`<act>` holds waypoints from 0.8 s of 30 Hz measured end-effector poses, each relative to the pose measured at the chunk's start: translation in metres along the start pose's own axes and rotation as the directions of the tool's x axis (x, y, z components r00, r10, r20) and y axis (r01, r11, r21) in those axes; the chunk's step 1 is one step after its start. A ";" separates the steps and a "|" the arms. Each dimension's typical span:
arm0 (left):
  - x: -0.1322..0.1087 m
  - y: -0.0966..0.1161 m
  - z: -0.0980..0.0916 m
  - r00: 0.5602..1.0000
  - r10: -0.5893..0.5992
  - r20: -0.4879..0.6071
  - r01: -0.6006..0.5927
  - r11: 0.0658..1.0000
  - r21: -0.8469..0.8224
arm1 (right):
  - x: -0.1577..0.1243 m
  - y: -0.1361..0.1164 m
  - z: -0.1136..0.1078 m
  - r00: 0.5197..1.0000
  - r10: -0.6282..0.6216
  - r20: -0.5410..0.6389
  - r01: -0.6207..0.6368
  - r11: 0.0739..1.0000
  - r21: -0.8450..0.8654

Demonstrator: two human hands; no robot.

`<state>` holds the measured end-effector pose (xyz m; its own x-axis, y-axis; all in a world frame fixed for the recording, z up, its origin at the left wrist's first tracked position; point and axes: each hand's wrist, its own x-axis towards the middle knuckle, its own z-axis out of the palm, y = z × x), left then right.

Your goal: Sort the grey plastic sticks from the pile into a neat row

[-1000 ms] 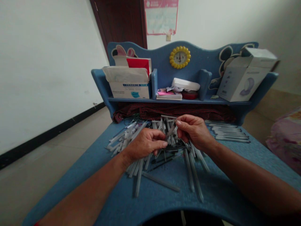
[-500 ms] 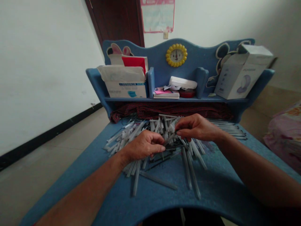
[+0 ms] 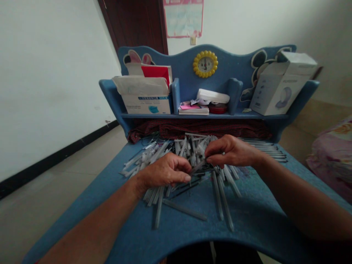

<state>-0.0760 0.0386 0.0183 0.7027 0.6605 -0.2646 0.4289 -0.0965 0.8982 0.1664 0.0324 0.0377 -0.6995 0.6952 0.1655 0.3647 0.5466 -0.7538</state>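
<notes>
Between my two hands is a translucent pen barrel (image 3: 198,167), slanting up to the right. My left hand (image 3: 166,170) has its thumb and fingers closed round the lower end of the barrel. My right hand (image 3: 229,151) pinches the upper end, where a small dark part shows at the fingertips. Under and around both hands spreads a heap of clear pen barrels (image 3: 159,209), with thin black refill-like sticks (image 3: 189,189) among them. Farther right, past my right wrist, lies a row of dark-tipped pens (image 3: 271,150).
The heap sits on a blue desk (image 3: 132,234) with a curved front edge. Along its back lies a red-black checked cloth (image 3: 189,128). The shelf above carries a mask box (image 3: 148,104), stacked papers (image 3: 194,110) and a white carton (image 3: 283,86). A yellow flower-shaped clock (image 3: 205,64) is on the backboard.
My left thumb and fingers have shifted slightly left and apart along the barrel. My right fingers have turned a little at its upper end. The heap looks the same.
</notes>
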 end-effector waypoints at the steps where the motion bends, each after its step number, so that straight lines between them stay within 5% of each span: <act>1: 0.000 0.000 0.000 1.000 0.001 -0.002 -0.001 1.000 0.009 | 0.000 0.001 0.001 0.999 0.024 0.024 -0.025 0.999 0.021; 8: 0.004 -0.003 0.001 0.998 0.040 -0.049 -0.032 0.989 0.146 | 0.005 0.010 0.006 0.980 0.159 0.121 -0.170 0.981 0.094; 16: 0.003 -0.002 0.000 0.997 0.064 -0.053 -0.052 0.978 0.201 | 0.004 0.010 0.005 0.988 0.132 0.085 -0.138 0.988 0.073; 24: 0.007 -0.008 0.003 0.983 0.118 -0.142 -0.065 0.942 0.330 | 0.006 0.015 0.008 0.962 0.261 0.075 -0.265 0.963 0.048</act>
<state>-0.0727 0.0416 0.0079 0.6602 0.7438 -0.1046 0.5457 -0.3794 0.7472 0.1629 0.0408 0.0218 -0.6238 0.7769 -0.0852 0.5073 0.3196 -0.8003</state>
